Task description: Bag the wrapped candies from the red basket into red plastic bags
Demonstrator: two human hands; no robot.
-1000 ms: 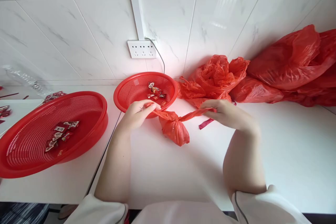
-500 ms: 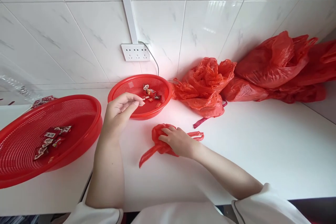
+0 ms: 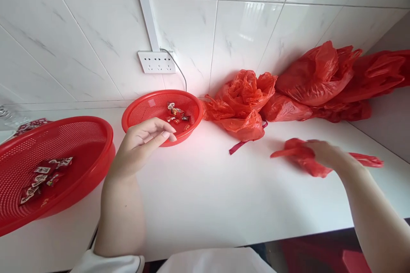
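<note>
My right hand [image 3: 322, 153] is slightly blurred on the right part of the counter. It grips a small bunched red plastic bag [image 3: 304, 160], whose loose ends trail left and right. The finger ends are hidden in the bag. My left hand [image 3: 144, 138] hovers in front of the small red basket [image 3: 128, 115], fingers loosely curled and thumb near the index finger. Nothing shows in it. Several small wrapped snack packets [image 3: 174, 113] lie in that basket. At the left, a larger red basket [image 3: 102, 136] holds several similar packets [image 3: 40, 179].
Full red plastic bags [image 3: 241, 106] stand along the tiled wall, with more bulging bags [image 3: 317, 74] towards the right corner. A dark red strip [image 3: 237, 148] lies on the white counter [image 3: 205, 196]. A socket panel [image 3: 156, 62] with a cable is on the wall.
My right hand has carried the small red bag from the middle of the counter to the right. My left hand stays near the small basket. The view has shifted slightly right.
</note>
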